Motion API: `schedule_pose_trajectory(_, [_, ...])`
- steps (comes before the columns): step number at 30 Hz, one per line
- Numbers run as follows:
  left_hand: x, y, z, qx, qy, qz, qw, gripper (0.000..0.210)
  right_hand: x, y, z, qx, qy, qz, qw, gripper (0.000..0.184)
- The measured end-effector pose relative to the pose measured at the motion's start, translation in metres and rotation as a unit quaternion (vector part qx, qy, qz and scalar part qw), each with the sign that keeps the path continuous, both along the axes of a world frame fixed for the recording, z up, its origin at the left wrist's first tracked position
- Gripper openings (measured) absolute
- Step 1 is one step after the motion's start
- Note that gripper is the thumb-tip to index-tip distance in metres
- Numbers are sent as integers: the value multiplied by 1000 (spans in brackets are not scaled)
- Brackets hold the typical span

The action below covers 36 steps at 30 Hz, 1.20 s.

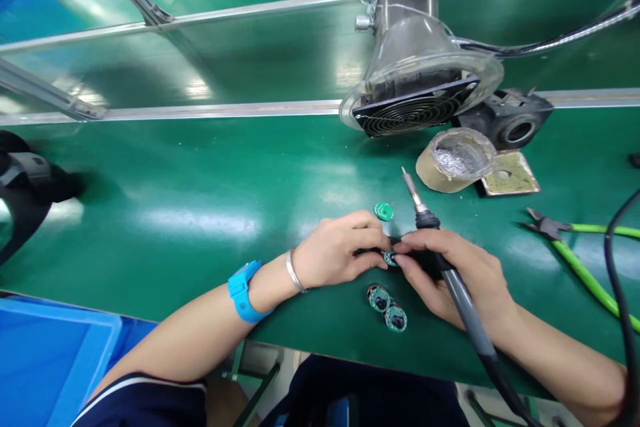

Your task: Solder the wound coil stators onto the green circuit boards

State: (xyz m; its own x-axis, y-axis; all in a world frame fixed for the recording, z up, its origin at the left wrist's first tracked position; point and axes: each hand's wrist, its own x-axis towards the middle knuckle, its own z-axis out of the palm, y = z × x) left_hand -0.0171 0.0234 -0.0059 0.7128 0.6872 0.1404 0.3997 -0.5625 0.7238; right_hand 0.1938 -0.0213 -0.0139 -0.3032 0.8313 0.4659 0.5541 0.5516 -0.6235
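Observation:
Between the fingertips of both hands is a small round circuit board (389,258), partly covered by the fingers. My left hand (345,247) pinches it from the left, with a blue watch and a silver bangle on that arm. My right hand (460,273) steadies the board with thumb and forefinger. A soldering iron (463,300) also rests in that hand, its bare tip pointing up and away. Just beyond the fingers lies a plain green round board (384,211). Two round boards with black parts, one (379,297) touching the other (396,317), lie nearer the bench edge.
A fume extractor hood (415,107) hangs above a tan cup (445,170) with silvery contents. Beside it are an iron stand (520,123) and a sponge tray (510,177). Green-handled cutters (565,240) and a black cable (620,293) lie right. A blue bin (55,347) stands lower left.

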Motion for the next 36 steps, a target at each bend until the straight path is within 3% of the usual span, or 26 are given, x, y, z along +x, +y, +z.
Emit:
schedule_pose_trajectory(3, [-3, -2, -1, 83, 32, 2, 996, 17, -1, 0, 1, -2, 0, -1, 1000, 32])
schedule_pose_trajectory(5, [-5, -3, 0, 94, 46, 7, 994, 18, -2, -1, 2, -2, 3, 2, 1000, 31])
schedule_pose_trajectory(13, [-4, -10, 10, -74, 9, 48, 996, 7, -4, -2, -1, 35, -13, 10, 999, 29])
schedule_pose_trajectory(21, [13, -24, 9, -235, -54, 152, 959, 6, -5, -3, -5, 95, 3, 45, 995, 39])
schedule_pose_trajectory(32, [12, -25, 14, -234, -36, 161, 958, 5, -4, -1, -5, 85, 16, 102, 991, 35])
schedule_pose_trajectory(36, [11, -26, 13, -240, -25, 170, 955, 5, -1, 0, -1, 71, 33, 99, 992, 42])
